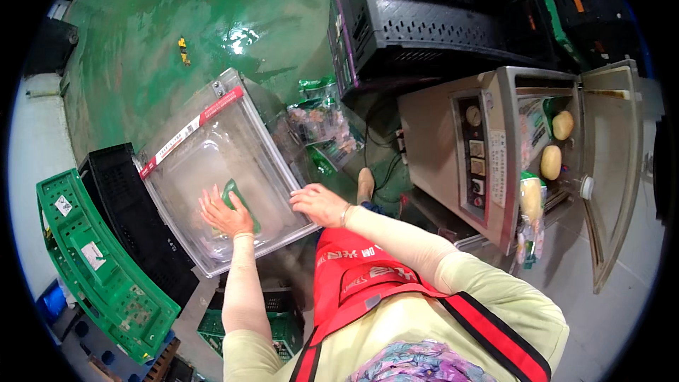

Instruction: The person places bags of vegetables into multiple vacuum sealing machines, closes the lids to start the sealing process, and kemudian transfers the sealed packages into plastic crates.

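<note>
A clear-lidded chamber machine [207, 143], which looks like a vacuum packer, stands before me with a red and white printed strip across its far part. My left hand [228, 215] lies flat over its clear lid, fingers spread. Partly hidden by that hand is a green and clear plastic bag [232, 196]; whether it lies on or under the lid I cannot tell. My right hand [318, 204] is at the lid's right edge, fingers loosely bent, with nothing visible in it. Just beyond are several printed plastic bags [326, 122].
At right, a second chamber machine [456, 148] has its lid [610, 170] raised; pale potato-like pieces [551, 162] and bags lie inside. One filled bag [530, 212] hangs over its edge. Black crates [435, 26] stand beyond, a green crate [106, 270] at left. Cables [390, 170] cross the wet floor.
</note>
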